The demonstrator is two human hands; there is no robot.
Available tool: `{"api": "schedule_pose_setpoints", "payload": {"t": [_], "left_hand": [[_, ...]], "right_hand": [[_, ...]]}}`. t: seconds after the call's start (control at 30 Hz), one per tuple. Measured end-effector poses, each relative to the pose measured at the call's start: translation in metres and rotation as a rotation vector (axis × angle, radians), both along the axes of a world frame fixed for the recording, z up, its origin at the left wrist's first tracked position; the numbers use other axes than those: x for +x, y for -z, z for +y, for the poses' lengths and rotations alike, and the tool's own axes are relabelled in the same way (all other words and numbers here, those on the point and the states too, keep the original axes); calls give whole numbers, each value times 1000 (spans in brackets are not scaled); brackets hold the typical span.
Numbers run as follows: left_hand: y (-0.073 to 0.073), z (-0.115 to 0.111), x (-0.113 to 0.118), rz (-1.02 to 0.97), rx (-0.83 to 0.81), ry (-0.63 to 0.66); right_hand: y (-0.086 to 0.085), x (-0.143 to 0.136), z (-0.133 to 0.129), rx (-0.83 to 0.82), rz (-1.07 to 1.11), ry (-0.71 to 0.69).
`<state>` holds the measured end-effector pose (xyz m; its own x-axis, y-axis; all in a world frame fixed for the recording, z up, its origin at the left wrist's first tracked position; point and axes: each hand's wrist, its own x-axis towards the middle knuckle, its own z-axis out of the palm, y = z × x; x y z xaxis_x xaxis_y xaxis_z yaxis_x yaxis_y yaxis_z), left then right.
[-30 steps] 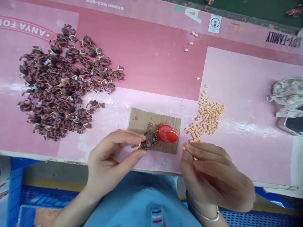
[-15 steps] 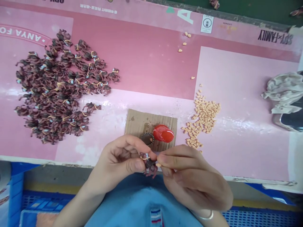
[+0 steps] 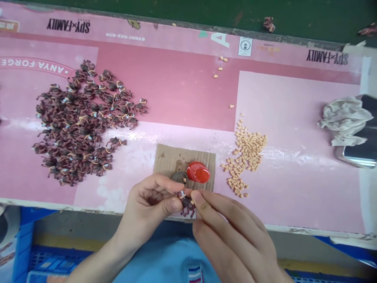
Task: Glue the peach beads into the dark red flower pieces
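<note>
My left hand pinches a small dark brown figurine between thumb and index finger, near the table's front edge. My right hand has its fingertips against the figurine's right side, where a small tan piece shows. Just beyond the hands, a piece of cardboard carries a shiny red object and a dark round cap with a ridged rim. A heap of similar brown figurines lies to the left. Many small tan pieces are scattered to the right.
A crumpled whitish cloth lies over a dark, metal-edged object at the far right. Several tan pieces lie apart near the back. Beyond the table's back edge, figurines rest on a green surface. Blue crates stand below the front edge.
My right thumb has come away from the tan piece, which now sits against the figurine, and my right index fingertip presses there. The camera view has shifted slightly.
</note>
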<state>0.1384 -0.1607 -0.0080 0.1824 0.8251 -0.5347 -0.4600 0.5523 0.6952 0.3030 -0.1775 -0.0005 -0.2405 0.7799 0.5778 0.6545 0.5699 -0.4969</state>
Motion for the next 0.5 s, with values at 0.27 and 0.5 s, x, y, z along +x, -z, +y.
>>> {"api": "schedule_pose_setpoints", "payload": {"t": [0.27, 0.5], "left_hand": [[-23, 42, -16, 379, 338, 106], [-26, 226, -39, 1091, 585, 34]], "right_hand": [[-5, 53, 30, -127, 69, 38], [49, 130, 22, -137, 301, 473]]}}
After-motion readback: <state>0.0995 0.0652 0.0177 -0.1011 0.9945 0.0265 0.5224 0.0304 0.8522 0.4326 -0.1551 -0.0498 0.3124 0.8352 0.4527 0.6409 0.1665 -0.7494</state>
